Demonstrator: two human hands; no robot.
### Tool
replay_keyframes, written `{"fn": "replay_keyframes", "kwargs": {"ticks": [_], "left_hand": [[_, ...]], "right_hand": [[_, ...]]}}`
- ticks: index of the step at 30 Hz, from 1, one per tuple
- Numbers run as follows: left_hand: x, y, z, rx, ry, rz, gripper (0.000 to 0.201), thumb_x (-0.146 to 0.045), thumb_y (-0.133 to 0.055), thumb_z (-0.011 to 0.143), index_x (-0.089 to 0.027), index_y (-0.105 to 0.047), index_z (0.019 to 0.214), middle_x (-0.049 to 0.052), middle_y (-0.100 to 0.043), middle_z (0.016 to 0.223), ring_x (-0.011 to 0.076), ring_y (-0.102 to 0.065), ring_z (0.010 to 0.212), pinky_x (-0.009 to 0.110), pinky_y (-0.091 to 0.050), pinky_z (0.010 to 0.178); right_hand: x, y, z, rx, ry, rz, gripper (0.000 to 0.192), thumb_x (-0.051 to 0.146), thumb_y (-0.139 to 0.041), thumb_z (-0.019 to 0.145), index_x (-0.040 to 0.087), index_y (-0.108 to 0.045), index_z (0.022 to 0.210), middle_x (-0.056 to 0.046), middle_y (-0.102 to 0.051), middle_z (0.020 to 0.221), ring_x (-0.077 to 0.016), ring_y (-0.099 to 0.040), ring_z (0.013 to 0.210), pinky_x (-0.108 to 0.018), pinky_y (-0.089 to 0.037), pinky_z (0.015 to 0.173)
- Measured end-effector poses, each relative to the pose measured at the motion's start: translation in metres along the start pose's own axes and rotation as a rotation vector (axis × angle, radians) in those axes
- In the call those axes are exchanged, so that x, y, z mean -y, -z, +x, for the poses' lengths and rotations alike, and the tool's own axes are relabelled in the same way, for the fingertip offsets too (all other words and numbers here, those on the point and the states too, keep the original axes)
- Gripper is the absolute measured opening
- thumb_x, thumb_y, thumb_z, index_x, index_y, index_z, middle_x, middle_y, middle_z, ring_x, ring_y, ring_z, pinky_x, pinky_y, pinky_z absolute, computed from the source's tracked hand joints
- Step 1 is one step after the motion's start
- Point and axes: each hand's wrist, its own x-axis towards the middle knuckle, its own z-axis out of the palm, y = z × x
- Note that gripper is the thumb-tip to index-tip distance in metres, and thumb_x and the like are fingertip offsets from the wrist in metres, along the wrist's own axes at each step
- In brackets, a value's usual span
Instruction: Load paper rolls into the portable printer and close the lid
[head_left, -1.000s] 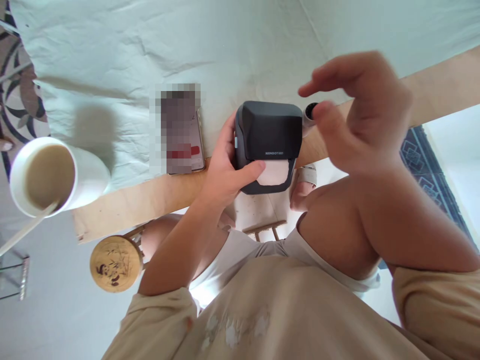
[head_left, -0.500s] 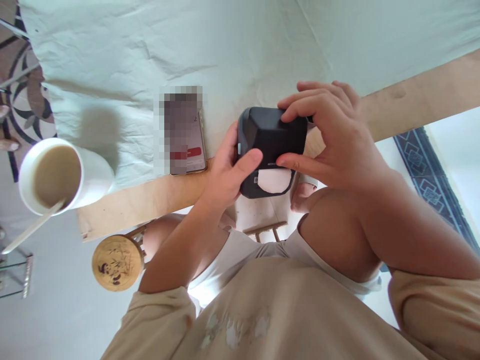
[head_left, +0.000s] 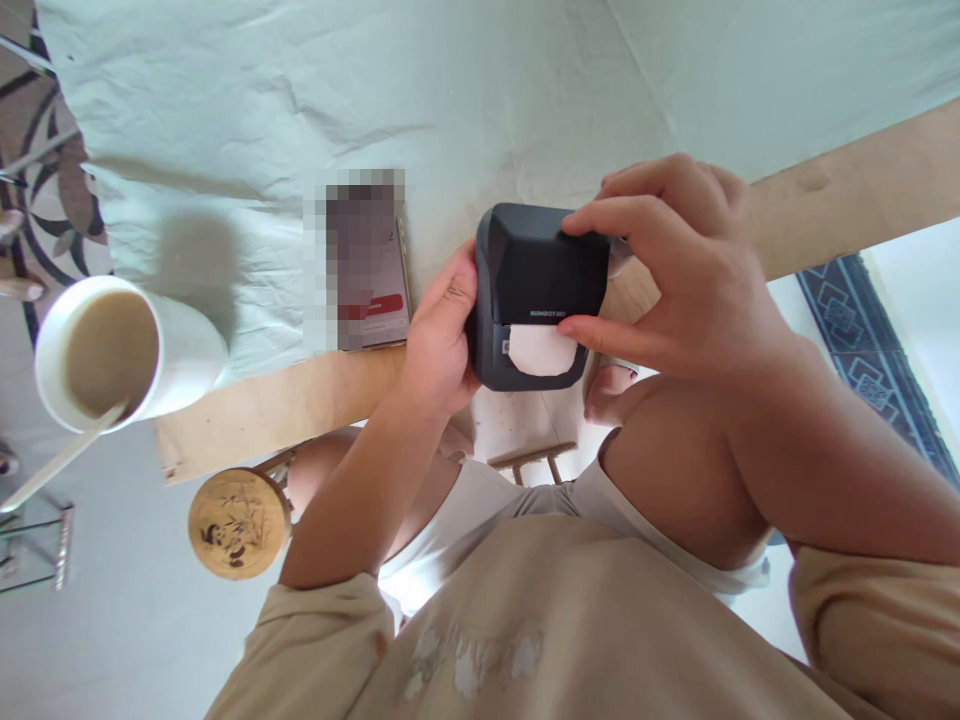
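Lengthwise, the black printer point(head_left: 544, 260) points bodyward, left fingers point(head_left: 454, 290) gripping it, right fingers point(head_left: 616, 214) half-open across it.

Bright, diffuse light; soft shadow of white cup point(head_left: 187, 350) on cloth point(head_left: 480, 90). Floor at far R point(head_left: 911, 310) near blown out, L greyer. Lettering on black printer point(head_left: 547, 260) a bit soft. Phone point(head_left: 379, 275) mostly pixelated. Wide-angle stretch twd edges.
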Motion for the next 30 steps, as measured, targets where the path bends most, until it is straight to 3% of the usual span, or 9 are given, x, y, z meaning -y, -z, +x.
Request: {"fn": "replay_keyframes", "kwargs": {"ticks": [5,7,10,11,14,16,20,25,30], "left_hand": [[-0.002,-0.004,0.000,-0.040,0.005,-0.040,0.027,-0.031,-0.047,0.105,-0.019,-0.069,0.095,-0.001,-0.068,0.085,0.0162,-0.068,0.113,0.026,-0.056,0.098],[-0.002,-0.004,0.000,-0.042,-0.006,-0.047,0.028,-0.035,-0.048,0.104,-0.020,-0.069,0.092,0.000,-0.071,0.088,0.0201,-0.064,0.127,0.031,-0.054,0.107],[-0.002,-0.002,0.001,0.029,0.000,0.002,0.021,-0.036,-0.055,0.101,-0.021,-0.070,0.098,0.001,-0.074,0.093,0.0243,-0.060,0.135,0.036,-0.054,0.111],[-0.002,0.000,0.001,0.061,0.004,0.024,0.019,-0.037,-0.059,0.099,-0.021,-0.070,0.103,0.001,-0.074,0.095,0.0253,-0.061,0.135,0.036,-0.055,0.110],[0.000,0.003,0.002,0.083,0.000,0.074,0.027,-0.043,-0.068,0.093,-0.023,-0.070,0.110,0.002,-0.076,0.103,0.0278,-0.063,0.132,0.037,-0.057,0.107],[0.000,0.005,0.002,0.065,-0.007,0.096,0.029,-0.048,-0.069,0.092,-0.025,-0.070,0.108,0.002,-0.076,0.105,0.0290,-0.063,0.132,0.038,-0.058,0.106],[-0.001,0.004,0.001,0.101,-0.021,0.100,0.027,-0.046,-0.067,0.094,-0.024,-0.069,0.110,0.003,-0.076,0.108,0.0281,-0.063,0.132,0.038,-0.057,0.106],[-0.002,0.003,0.000,0.093,-0.017,0.167,0.034,-0.051,-0.071,0.089,-0.025,-0.068,0.111,0.003,-0.075,0.104,0.0275,-0.066,0.127,0.034,-0.061,0.095],[-0.001,0.004,-0.003,0.099,-0.011,0.212,0.035,-0.052,-0.071,0.090,-0.025,-0.069,0.112,0.002,-0.074,0.099,0.0261,-0.070,0.119,0.028,-0.061,0.080]], "right_hand": [[0.006,0.002,0.003,-0.097,-0.018,-0.081,0.046,0.059,-0.064,0.089,0.028,-0.061,0.121,-0.008,-0.065,0.114,-0.0267,-0.066,0.103,-0.047,-0.048,0.094],[0.008,0.002,0.004,-0.223,0.004,-0.094,0.029,0.050,-0.065,0.090,0.028,-0.065,0.109,-0.003,-0.064,0.089,-0.0208,-0.064,0.082,-0.041,-0.050,0.081],[0.013,0.001,0.005,-0.417,-0.022,-0.108,0.004,0.026,-0.062,0.092,0.026,-0.066,0.090,0.006,-0.046,0.055,-0.0094,-0.046,0.051,-0.030,-0.042,0.058],[0.014,0.000,0.007,-0.441,-0.054,-0.103,0.008,0.021,-0.061,0.093,0.025,-0.066,0.088,0.007,-0.048,0.053,-0.0076,-0.045,0.048,-0.028,-0.040,0.056],[0.018,0.000,0.011,-0.453,-0.108,-0.043,0.007,0.019,-0.060,0.091,0.022,-0.065,0.087,0.006,-0.067,0.071,-0.0088,-0.062,0.061,-0.028,-0.048,0.063],[0.019,0.000,0.015,-0.416,-0.103,-0.020,0.008,0.020,-0.058,0.091,0.023,-0.064,0.086,0.005,-0.071,0.079,-0.0125,-0.068,0.068,-0.032,-0.051,0.070],[0.020,-0.003,0.018,-0.171,-0.131,-0.096,0.020,0.032,-0.051,0.096,0.027,-0.070,0.091,0.000,-0.074,0.084,-0.0220,-0.068,0.081,-0.040,-0.049,0.073],[0.027,-0.007,0.017,0.064,-0.195,-0.080,0.020,0.038,-0.055,0.097,0.028,-0.072,0.095,0.003,-0.076,0.111,-0.0239,-0.066,0.102,-0.041,-0.048,0.086],[0.026,0.001,0.010,0.158,-0.166,-0.127,0.018,0.041,-0.065,0.086,0.027,-0.067,0.096,0.002,-0.069,0.072,-0.0162,-0.055,0.064,-0.030,-0.025,0.053]]}}
